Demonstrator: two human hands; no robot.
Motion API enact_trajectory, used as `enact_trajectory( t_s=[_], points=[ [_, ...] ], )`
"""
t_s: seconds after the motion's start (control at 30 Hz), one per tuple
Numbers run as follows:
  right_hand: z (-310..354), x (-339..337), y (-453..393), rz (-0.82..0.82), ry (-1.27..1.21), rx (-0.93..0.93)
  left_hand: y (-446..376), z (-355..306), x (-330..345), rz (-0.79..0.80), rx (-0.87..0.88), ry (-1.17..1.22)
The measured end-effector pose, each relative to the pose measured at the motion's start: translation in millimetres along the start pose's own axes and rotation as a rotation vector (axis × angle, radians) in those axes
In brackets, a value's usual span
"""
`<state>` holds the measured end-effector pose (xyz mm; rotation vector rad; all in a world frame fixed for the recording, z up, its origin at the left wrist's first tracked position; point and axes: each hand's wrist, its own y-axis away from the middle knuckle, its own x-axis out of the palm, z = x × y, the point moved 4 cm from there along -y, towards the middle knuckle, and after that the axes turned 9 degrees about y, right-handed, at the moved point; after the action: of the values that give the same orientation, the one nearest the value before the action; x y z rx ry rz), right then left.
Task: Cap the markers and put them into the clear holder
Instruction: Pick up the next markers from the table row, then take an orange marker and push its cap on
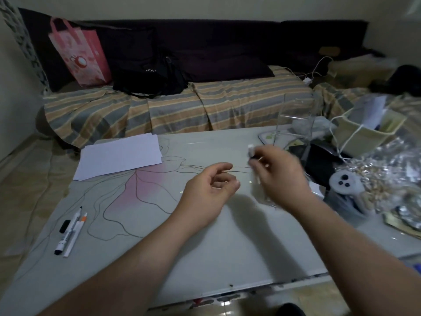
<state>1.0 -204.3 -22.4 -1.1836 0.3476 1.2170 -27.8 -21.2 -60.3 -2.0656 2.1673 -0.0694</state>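
The right hand (280, 176) is pinched around a marker (251, 153), its pale end poking up above the fingers; motion blur hides whether a cap is seated. The left hand (211, 185) hovers just beside it, fingers loosely curled and holding nothing. The clear holder (296, 115) stands beyond the right hand at the far edge of the counter (227, 236), hard to see against the clutter, so the marker could clip its rim or tip it. Well to the left of the holder lie two more markers (70, 231) with a loose black cap (65, 225) beside them, easily forgotten.
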Motion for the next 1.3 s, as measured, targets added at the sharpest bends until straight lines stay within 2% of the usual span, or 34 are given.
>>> enact_trajectory(
  t_s=[0.1,0.2,0.27,0.57,0.7,0.8,0.9,0.97,1.03,1.13,1.3],
  points=[
    [-42,-43,-5,-0.2,-0.021,0.215,0,7,27,0.064,-0.008,-0.097],
    [-70,-57,3,-0.227,-0.017,0.319,1,15,46,0.135,-0.002,-0.195],
    [-81,-52,7,-0.189,0.013,0.335,1,19,54,0.18,0.005,-0.273],
    [-113,-4,28,0.055,0.3,0.185,2,29,67,0.265,0.016,-0.407],
    [-117,1,34,0.107,0.466,0.068,6,28,69,0.286,0.02,-0.42],
    [-114,4,36,0.125,0.463,0.055,8,29,68,0.298,0.026,-0.425],
    [-96,-4,36,0.055,0.428,0.065,10,28,59,0.313,0.026,-0.445],
    [-74,-8,32,-0.027,0.404,0.026,11,28,46,0.327,0.037,-0.498],
    [-46,-1,29,-0.041,0.343,-0.024,11,27,25,0.307,0.035,-0.565],
    [-1,34,30,0.078,0.238,-0.095,7,31,-27,0.197,-0.018,-0.649],
    [75,99,38,0.245,0.091,-0.271,8,60,-140,-0.052,-0.216,-0.798]
  ],
)
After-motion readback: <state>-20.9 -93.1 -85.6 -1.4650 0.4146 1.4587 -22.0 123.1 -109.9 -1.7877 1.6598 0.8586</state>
